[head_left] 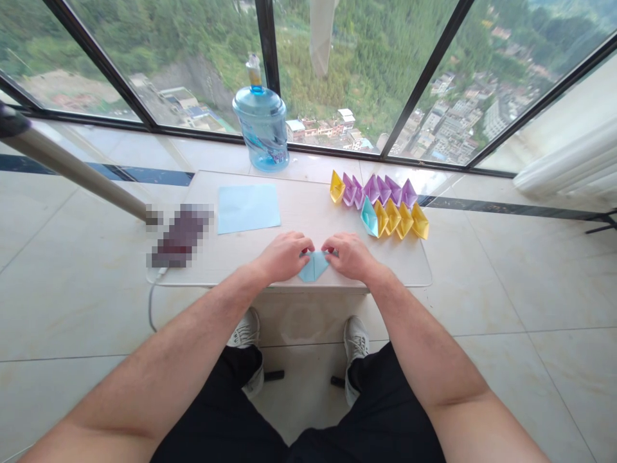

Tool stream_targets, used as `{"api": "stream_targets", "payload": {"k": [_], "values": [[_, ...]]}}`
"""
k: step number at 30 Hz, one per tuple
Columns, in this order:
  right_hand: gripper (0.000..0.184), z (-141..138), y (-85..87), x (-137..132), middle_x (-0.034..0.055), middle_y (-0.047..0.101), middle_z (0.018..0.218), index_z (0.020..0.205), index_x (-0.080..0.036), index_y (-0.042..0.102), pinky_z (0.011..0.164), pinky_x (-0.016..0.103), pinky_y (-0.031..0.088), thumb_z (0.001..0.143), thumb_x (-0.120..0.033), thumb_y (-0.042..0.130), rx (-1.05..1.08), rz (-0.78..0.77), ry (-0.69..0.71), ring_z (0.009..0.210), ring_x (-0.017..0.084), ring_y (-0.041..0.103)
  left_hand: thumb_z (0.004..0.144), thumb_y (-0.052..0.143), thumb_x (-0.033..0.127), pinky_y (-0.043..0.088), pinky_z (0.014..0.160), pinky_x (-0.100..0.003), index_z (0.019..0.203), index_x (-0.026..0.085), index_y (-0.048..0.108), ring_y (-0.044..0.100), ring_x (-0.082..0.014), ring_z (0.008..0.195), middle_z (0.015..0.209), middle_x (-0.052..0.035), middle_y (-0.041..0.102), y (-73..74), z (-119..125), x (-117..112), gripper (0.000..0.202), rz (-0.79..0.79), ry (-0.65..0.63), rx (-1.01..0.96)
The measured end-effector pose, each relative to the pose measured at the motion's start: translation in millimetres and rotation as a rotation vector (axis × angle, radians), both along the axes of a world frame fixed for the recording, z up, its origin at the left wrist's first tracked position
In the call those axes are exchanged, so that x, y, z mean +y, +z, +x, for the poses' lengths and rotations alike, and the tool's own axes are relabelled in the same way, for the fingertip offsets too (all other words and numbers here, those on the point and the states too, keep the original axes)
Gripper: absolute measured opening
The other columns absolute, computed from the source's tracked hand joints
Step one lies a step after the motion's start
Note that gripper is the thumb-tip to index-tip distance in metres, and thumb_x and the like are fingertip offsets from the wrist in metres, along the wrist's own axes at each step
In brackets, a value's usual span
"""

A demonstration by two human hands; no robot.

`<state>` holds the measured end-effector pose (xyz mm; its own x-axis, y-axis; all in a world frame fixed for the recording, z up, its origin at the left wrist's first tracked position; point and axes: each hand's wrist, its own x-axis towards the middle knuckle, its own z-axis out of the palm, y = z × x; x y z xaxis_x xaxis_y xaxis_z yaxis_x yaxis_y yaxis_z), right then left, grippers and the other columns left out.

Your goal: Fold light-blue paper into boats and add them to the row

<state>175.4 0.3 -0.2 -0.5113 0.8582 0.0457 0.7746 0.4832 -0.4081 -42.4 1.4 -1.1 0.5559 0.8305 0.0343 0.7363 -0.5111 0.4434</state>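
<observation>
A small light blue folded paper (313,265) lies near the front edge of a low white table (231,257). My left hand (284,255) and my right hand (349,254) both press on its upper corners with curled fingers, pinching the paper between them. A flat light blue sheet (248,208) rests on the table to the left of the hands. Several folded paper boats (380,204) in yellow, purple and one blue stand in two rows at the right rear of the table.
A large blue water jug (261,127) stands at the window behind the table. A blurred dark object (180,235) lies on the table's left part, with a cable (152,302) hanging off. A metal pole (72,168) slants in from the left. My shoes (354,337) rest on tiled floor.
</observation>
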Motion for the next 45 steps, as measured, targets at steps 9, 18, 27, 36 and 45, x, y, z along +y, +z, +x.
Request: {"api": "stream_targets", "payload": {"k": [9,18,27,36,45], "values": [[0.019,7,-7.3,1,0.0063,0.071,0.106,0.102,-0.02,0.072,0.093,0.035,0.041,0.086,-0.018,0.061,0.003,0.047,-0.135,0.098,0.021,0.063,0.082,0.068,0.032,0.045,0.106,-0.041,0.119,0.016,0.069,0.06,-0.0296,0.116,0.119,-0.0125,0.067,4.6,-13,-3,0.041,0.033,0.043,0.081],[0.036,-9,-7.0,3,0.0091,0.069,0.117,0.118,-0.022,0.069,0.103,0.044,0.039,0.083,-0.03,0.071,-0.047,0.058,-0.095,0.117,0.029,0.057,0.082,0.066,0.03,0.045,0.102,-0.044,0.115,0.017,0.069,0.059,-0.0317,0.114,0.114,-0.0127,0.065,1.7,1,5,0.035,0.066,0.083,0.163],[0.035,-9,-7.8,6,0.0086,0.065,0.116,0.116,-0.022,0.07,0.103,0.043,0.04,0.082,-0.026,0.072,-0.013,0.044,-0.075,0.115,0.028,0.056,0.081,0.065,0.025,0.045,0.103,-0.045,0.119,0.017,0.067,0.057,-0.0316,0.117,0.12,-0.0127,0.064,2.1,2,2,0.039,0.097,0.049,0.119],[0.014,-4,-9.4,16,0.0051,0.069,0.098,0.097,-0.023,0.072,0.095,0.037,0.041,0.083,-0.022,0.069,0.02,0.017,-0.09,0.1,0.023,0.06,0.08,0.061,0.021,0.047,0.098,-0.042,0.101,0.018,0.072,0.061,-0.0283,0.104,0.102,-0.0097,0.069,-2.3,3,7,0.024,0.092,0.07,0.027],[0.011,7,-15.6,23,0.0013,0.074,0.088,0.082,-0.023,0.072,0.084,0.031,0.041,0.085,-0.015,0.065,0.112,-0.005,-0.089,0.088,0.019,0.063,0.08,0.053,0.015,0.05,0.081,-0.033,0.087,0.02,0.072,0.066,-0.022,0.084,0.088,-0.0053,0.072,-3.4,-2,14,0.021,-0.027,0.175,-0.007]]}}
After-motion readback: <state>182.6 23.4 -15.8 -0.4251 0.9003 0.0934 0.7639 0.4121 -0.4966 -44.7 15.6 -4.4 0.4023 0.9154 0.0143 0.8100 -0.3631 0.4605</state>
